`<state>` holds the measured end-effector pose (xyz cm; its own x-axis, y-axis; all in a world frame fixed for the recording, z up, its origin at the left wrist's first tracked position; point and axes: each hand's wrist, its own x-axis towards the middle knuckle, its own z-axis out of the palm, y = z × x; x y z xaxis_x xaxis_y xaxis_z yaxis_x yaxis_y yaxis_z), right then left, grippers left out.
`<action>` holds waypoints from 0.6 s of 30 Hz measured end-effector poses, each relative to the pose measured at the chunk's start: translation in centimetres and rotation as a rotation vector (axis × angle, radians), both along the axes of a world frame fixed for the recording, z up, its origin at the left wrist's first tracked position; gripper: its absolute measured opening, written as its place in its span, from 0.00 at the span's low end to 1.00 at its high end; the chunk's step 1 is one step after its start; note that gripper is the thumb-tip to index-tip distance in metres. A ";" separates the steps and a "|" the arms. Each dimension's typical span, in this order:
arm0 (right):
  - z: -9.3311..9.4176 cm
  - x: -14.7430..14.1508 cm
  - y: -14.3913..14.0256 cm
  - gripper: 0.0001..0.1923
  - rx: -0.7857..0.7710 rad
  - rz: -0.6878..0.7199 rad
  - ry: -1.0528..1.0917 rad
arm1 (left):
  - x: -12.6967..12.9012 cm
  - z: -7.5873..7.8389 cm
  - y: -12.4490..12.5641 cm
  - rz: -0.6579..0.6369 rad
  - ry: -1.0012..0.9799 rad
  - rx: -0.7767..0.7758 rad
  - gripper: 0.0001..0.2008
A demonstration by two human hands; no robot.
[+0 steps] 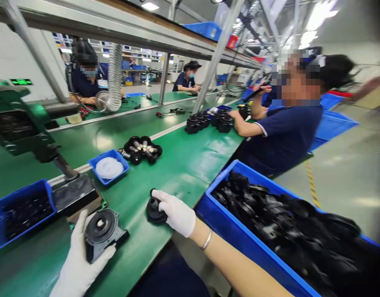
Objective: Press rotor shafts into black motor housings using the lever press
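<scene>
My left hand (84, 251), in a white glove, grips a black round motor-like housing (101, 231) with a flat side bracket and a pale centre. Its fingers and thumb wrap the edges, with the round face turned up. Farther right, my gloved right hand (177, 212) is closed on a black round plastic cover (155, 210) with a raised hub, just over the green bench (137, 185) near its edge; whether the cover touches the bench I cannot tell.
Left stand a green press (25, 123) and a blue bin (22, 214) of small black parts. Ahead are a blue tray (108, 167) with white rings and several motor parts (142, 148). A large blue crate (258, 231) of black parts stands right. Co-workers sit along the bench.
</scene>
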<state>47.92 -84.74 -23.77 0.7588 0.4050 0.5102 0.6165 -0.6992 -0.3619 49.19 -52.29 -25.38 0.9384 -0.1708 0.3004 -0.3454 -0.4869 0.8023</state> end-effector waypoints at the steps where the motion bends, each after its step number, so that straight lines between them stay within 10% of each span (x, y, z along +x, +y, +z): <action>1: -0.1 0.1 0.8 0.14 -0.028 0.064 0.046 | -0.4 0.1 -0.1 0.007 0.027 0.017 0.50; 7: 2.7 -1.8 0.9 0.21 -0.070 0.110 0.251 | -1.6 1.5 -0.3 -0.028 0.183 0.074 0.48; 13: 4.0 -0.8 0.2 0.21 0.235 -0.054 0.399 | -1.6 2.1 -0.1 -0.065 0.231 0.083 0.51; 18: 3.6 2.0 1.8 0.33 -0.063 0.159 0.477 | -1.3 2.5 0.2 -0.146 0.322 -0.022 0.52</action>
